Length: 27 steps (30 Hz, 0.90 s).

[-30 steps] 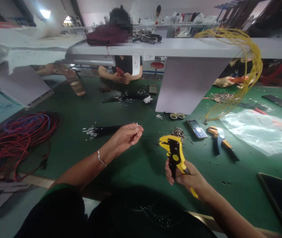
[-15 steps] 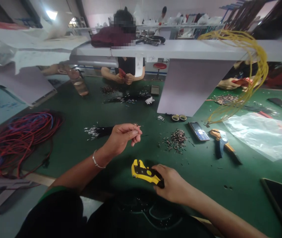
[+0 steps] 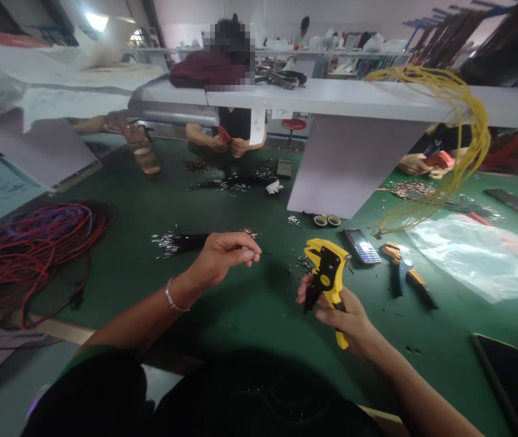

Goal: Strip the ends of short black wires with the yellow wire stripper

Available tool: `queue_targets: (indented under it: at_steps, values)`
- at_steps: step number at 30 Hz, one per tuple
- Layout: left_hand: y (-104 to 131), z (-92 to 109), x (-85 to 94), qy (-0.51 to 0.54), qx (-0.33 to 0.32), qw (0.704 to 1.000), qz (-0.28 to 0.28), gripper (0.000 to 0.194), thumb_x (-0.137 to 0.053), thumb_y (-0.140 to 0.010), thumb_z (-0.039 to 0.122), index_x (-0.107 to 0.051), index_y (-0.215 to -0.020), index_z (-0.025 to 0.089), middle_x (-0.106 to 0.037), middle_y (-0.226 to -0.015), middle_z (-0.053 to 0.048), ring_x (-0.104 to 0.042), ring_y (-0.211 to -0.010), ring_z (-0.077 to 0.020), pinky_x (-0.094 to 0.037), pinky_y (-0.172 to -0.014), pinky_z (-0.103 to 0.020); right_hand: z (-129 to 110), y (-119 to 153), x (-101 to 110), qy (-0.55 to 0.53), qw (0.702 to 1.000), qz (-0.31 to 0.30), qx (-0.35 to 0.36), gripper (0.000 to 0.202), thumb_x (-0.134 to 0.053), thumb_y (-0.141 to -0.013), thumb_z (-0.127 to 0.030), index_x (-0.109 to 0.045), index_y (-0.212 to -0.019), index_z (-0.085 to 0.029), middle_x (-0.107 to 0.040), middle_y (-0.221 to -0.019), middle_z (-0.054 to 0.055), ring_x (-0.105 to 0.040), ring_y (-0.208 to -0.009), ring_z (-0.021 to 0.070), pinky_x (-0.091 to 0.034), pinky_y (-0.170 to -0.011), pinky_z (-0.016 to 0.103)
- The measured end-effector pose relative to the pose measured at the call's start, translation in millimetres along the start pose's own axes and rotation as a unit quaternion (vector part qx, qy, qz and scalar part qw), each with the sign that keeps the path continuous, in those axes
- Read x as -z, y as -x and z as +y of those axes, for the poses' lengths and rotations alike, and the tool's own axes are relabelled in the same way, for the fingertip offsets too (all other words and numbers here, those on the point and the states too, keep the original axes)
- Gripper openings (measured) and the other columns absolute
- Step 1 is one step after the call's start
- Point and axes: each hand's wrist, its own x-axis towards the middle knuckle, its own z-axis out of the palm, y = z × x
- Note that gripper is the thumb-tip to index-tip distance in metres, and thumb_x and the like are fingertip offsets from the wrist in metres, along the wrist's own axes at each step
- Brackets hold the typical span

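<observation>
My left hand (image 3: 231, 256) pinches a thin black wire (image 3: 266, 253), whose end sticks out to the right of the fingertips. Behind that hand lies a bundle of short black wires (image 3: 186, 243) with bright metal tips at its left end. In my right hand (image 3: 347, 317) is a yellow and black wire stripper (image 3: 329, 273), held up off the table with its jaws toward the upper left. The stripper hides most of a heap of small dark scraps (image 3: 304, 263). A gap separates the wire's end from the stripper's jaws.
Red and blue cables (image 3: 44, 255) lie coiled at left. On the right are a keypad phone (image 3: 362, 246), orange-handled pliers (image 3: 407, 270), a clear plastic bag (image 3: 486, 261) and a dark smartphone (image 3: 509, 370). Yellow wires (image 3: 480, 133) hang from the shelf (image 3: 340, 94). Co-workers sit opposite.
My right hand has lifted the wire stripper and moved it right and away from me, turning its jaws upward. The left hand has shifted slightly, and the wire's end now shows beyond its fingertips.
</observation>
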Motion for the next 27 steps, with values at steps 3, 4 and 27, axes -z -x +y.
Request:
queue_targets:
  at_steps: [3, 4, 27]
  values:
    - [2, -1, -2.1, -0.004, -0.012, 0.999, -0.031, 0.008, -0.069, -0.078, 0.018, -0.075, -0.082, 0.020, -0.068, -0.077, -0.004, -0.061, -0.065, -0.0113, -0.050, -0.061, -0.026, -5, -11, -14, -0.089, 0.996, 0.007, -0.021, 0.037, -0.070, -0.064, -0.015, -0.062, -0.100, -0.019, -0.066, -0.098, 0.007, -0.064, -0.082, 0.0220, -0.051, -0.077, 0.038]
    - [2, -1, -3.5, -0.005, -0.012, 0.999, -0.038, 0.008, -0.069, -0.078, 0.017, -0.075, -0.082, 0.020, -0.068, -0.079, -0.004, -0.061, -0.066, -0.0114, -0.051, -0.060, -0.026, -7, -15, -19, -0.112, 0.993, 0.013, -0.018, 0.037, -0.070, -0.064, -0.013, -0.062, -0.099, -0.019, -0.067, -0.097, 0.007, -0.064, -0.081, 0.0218, -0.051, -0.077, 0.039]
    - [-6, -6, -9.3, 0.160, 0.160, 0.971, -0.075, 0.021, -0.060, -0.075, 0.024, -0.073, -0.078, 0.007, -0.070, -0.102, -0.020, -0.067, -0.076, -0.0231, -0.053, -0.064, -0.036, -25, -40, -34, -0.074, 0.995, 0.038, 0.048, 0.035, -0.066, -0.065, -0.009, -0.064, -0.098, -0.020, -0.070, -0.100, 0.006, -0.068, -0.090, 0.0242, -0.052, -0.087, 0.043]
